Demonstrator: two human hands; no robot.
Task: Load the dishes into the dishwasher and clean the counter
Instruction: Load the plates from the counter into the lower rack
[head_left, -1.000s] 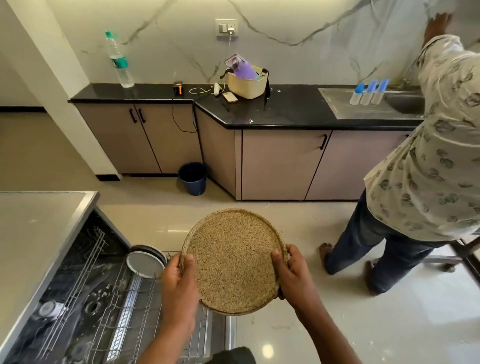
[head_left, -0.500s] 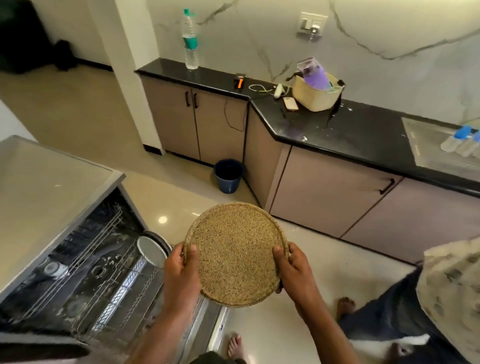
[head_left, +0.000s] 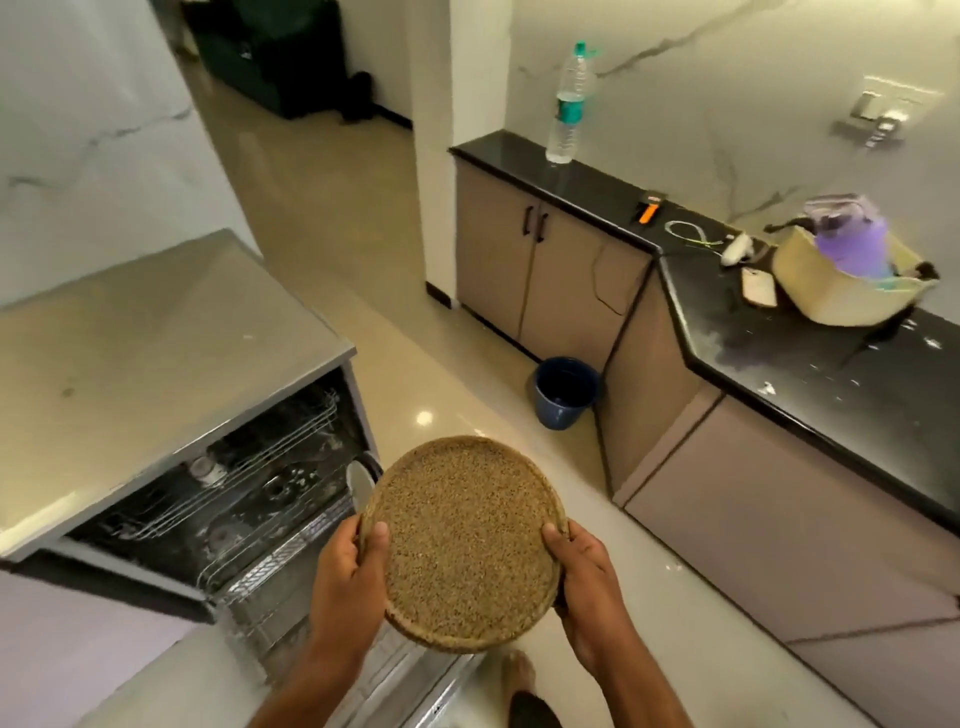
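I hold a round speckled tan plate (head_left: 465, 540) in front of me with both hands. My left hand (head_left: 345, 577) grips its left rim, thumb on the face. My right hand (head_left: 589, 587) grips the right rim the same way. The plate hangs above the pulled-out lower rack (head_left: 291, 577) of the open dishwasher (head_left: 218, 499). A white plate (head_left: 359, 486) stands on edge in that rack, just left of the tan plate. The black counter (head_left: 810, 384) runs along the right.
A steel-topped surface (head_left: 156, 353) covers the dishwasher at left. A blue bucket (head_left: 563, 392) sits on the floor by the cabinets. The counter carries a water bottle (head_left: 569, 109), a phone (head_left: 758, 287), cables and a cream basket (head_left: 841, 291) holding a purple item. My bare foot (head_left: 519, 675) shows below.
My view has swung left; the person at the sink has left the frame. The plate stays held in both hands and now sits closer over the dishwasher rack.
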